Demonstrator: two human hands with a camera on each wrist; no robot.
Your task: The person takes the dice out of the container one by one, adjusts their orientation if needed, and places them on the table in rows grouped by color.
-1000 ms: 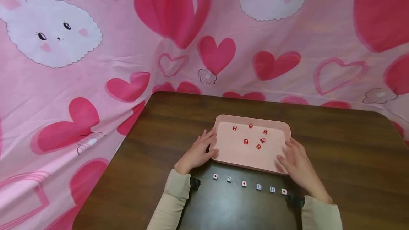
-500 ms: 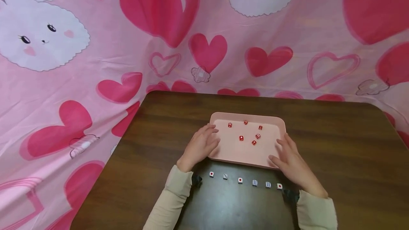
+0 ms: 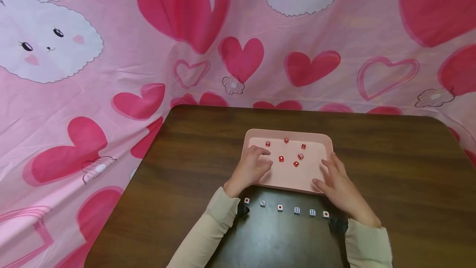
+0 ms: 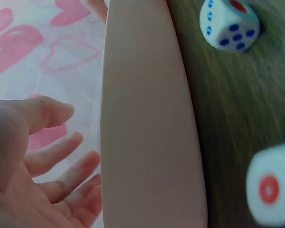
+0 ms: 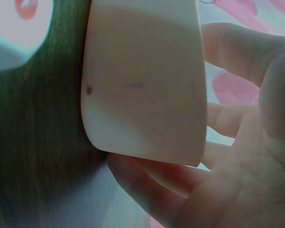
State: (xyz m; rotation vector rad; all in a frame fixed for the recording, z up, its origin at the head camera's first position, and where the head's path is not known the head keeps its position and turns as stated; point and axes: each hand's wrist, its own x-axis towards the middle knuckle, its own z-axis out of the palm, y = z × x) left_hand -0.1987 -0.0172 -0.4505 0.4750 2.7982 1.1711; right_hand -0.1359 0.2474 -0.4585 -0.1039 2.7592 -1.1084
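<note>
We stretch our L arm [image 3: 206, 230] & R arm [image 3: 368, 245] fwd, both angled inward, w/ our L hand [image 3: 250, 169] loosely bent at the fingers [image 4: 59, 151] & its thumb [image 4: 42, 114] held apart, while our R hand [image 3: 341, 189] shows fingers [image 3: 337, 164] slightly more extended, thumb [image 3: 321, 186] likewise clear of them.

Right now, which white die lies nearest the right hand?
The rightmost white die, showing a red dot: it ends the row beside the right hand; the other five white dice sit farther left.
</note>
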